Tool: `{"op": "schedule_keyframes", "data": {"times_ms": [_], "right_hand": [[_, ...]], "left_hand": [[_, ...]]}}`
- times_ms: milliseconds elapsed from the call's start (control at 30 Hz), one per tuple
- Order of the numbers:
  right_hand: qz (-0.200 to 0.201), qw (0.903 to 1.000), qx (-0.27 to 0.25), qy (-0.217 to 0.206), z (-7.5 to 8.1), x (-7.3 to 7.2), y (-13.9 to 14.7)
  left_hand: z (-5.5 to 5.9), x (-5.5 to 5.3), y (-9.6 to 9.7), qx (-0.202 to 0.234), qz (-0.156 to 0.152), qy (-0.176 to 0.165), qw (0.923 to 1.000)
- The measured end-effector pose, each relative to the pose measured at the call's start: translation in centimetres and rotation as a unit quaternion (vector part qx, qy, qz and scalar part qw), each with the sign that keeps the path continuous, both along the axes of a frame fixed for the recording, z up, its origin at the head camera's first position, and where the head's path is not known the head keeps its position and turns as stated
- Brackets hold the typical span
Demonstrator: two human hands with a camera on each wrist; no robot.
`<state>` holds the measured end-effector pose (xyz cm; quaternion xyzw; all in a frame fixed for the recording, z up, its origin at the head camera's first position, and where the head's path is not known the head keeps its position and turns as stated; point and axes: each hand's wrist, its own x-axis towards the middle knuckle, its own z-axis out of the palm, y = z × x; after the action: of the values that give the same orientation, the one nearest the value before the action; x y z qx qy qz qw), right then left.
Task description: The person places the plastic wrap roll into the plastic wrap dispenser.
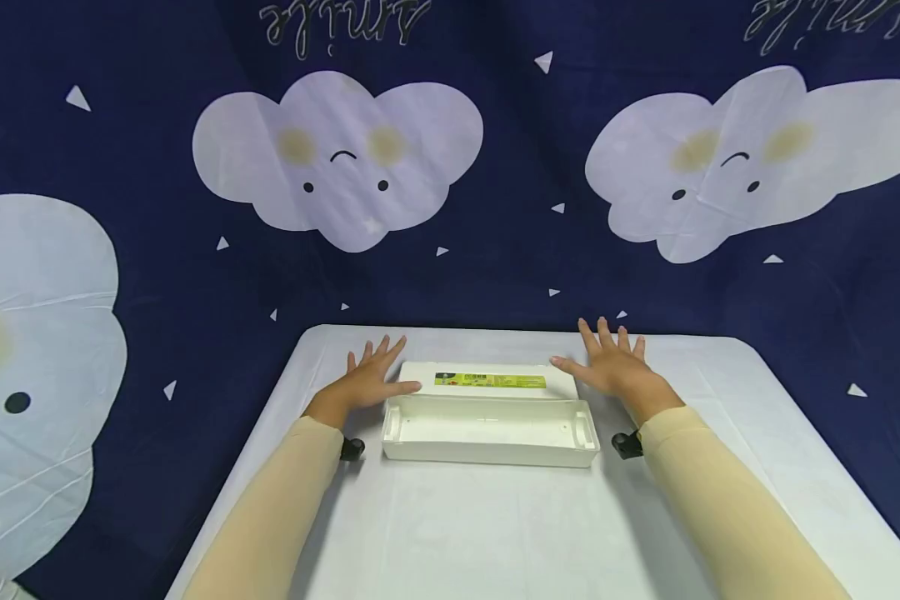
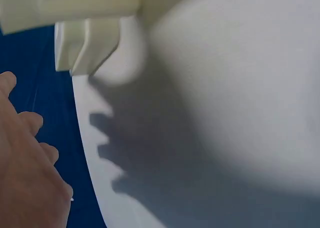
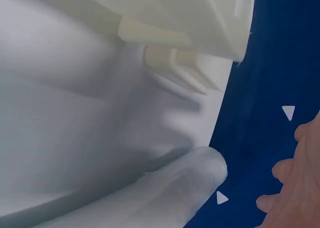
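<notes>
A long white plastic box (image 1: 487, 454) with an open top lies on the table, its inside bare. Directly behind it is a white lid-like piece (image 1: 420, 373) with a yellow-green label (image 1: 490, 381). My left hand (image 1: 363, 385) hovers at the left end of this piece, fingers spread, the thumb reaching over its edge. At the opposite end my right hand (image 1: 617, 367) has its fingers spread too, thumb pointing toward the corner. Both hands hold nothing. The left wrist view shows the left fingers (image 2: 30, 123) beside the white plastic; knuckles of the right hand (image 3: 295, 178) appear in the right wrist view.
The white table (image 1: 450, 533) has rounded far corners. Behind it hangs a dark blue cloth (image 1: 510, 283) with clouds and small triangles. A black wrist camera (image 1: 352, 450) sits under the left sleeve, another camera (image 1: 627, 445) under the right.
</notes>
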<state>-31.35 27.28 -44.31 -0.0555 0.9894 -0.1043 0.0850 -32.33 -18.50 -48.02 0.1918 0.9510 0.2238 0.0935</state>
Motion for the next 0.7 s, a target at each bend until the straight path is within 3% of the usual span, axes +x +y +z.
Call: {"op": "schedule_keyframes", "data": {"times_ms": [200, 333, 533, 700], "right_hand": [[-0.004, 0.9998, -0.019, -0.008, -0.3, 0.5, 0.9], [-0.005, 0.9995, -0.031, -0.01, -0.4, 0.9, 1.4], [-0.014, 0.9985, -0.052, -0.01, -0.3, 1.2, 2.1], [-0.027, 0.9975, -0.063, -0.016, -0.9, 1.5, 3.1]], "left_hand": [[-1.3, 0.9, 0.6, 0.049, -0.021, -0.027, 0.9982], [-2.0, 1.8, 0.8, 0.086, -0.019, -0.049, 0.9949], [-2.6, 3.3, 0.5, 0.171, -0.016, -0.06, 0.9833], [-3.4, 4.2, 0.0, 0.2, 0.002, -0.083, 0.9763]]}}
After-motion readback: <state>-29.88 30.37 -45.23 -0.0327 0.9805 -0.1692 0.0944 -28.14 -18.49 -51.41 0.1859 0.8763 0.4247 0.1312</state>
